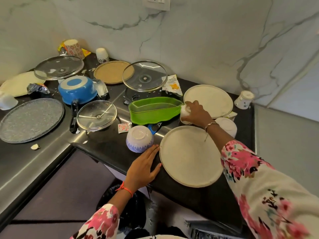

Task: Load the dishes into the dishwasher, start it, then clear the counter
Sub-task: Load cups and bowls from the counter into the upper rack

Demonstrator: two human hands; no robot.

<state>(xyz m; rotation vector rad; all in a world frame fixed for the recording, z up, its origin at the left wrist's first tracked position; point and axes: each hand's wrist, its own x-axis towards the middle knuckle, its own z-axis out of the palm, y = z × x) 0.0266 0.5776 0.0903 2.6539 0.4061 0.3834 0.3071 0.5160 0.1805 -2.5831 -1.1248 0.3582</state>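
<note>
Many dishes crowd the dark L-shaped stone bench [107, 152], and I judge that loading has barely begun, since nearly everything sits upside down or spread flat as if waiting to be gathered. No dishwasher is plainly in view.

Largest of the pieces is the grey speckled round platter [31, 119] at the far left, well away from both hands. Next is the near cream round plate [189, 156], lying flat at the bench's front edge. The left hand [145, 168] lies beside it, grip released and fingers straight, with the fingertips touching the rim. That looks like steadying the plate, or getting ready to slide it off the edge for a lift.

A second cream round plate [208, 100] lies behind it by the wall. The green leaf-shaped plastic tray [155, 109] sits between the plates and the clear glass lid with a steel rim [145, 75]. The upturned blue saucepan [77, 88] stands well to the left.

Just beside the left fingertips is an inverted white bowl with a blue pattern [139, 138].

Smallest is the small white cup [184, 112], at the tray's right tip. The right hand [196, 114] reaches over the near plate with its grip closed around this cup, probably to collect small pieces first.
</note>
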